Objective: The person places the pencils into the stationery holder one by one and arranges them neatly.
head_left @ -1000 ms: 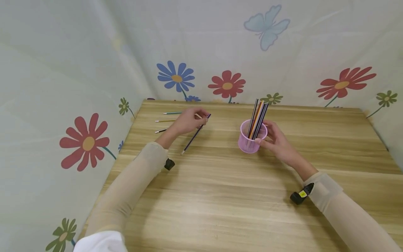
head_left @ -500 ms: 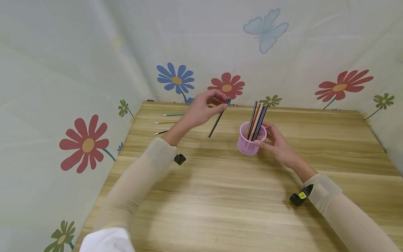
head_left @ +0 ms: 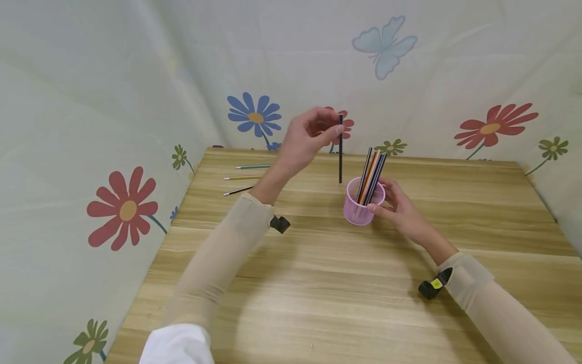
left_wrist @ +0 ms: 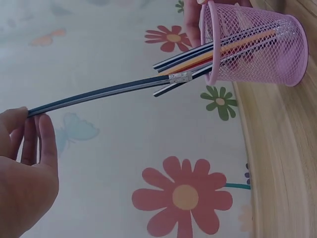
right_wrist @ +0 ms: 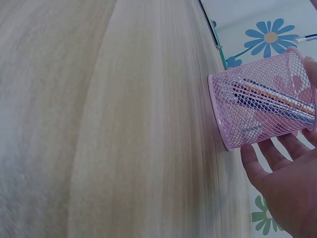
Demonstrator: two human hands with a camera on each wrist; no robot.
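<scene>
Left hand (head_left: 303, 137) pinches dark pencil (head_left: 340, 151), near-vertical; pink mesh cup (head_left: 352, 214) sits at its five o'clock, right hand (head_left: 401, 207) gripping cup.

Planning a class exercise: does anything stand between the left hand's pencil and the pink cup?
Nothing visible stands between the held pencil and the pink cup; other pencils inside, rising past its rim, partly fill its mouth.
</scene>
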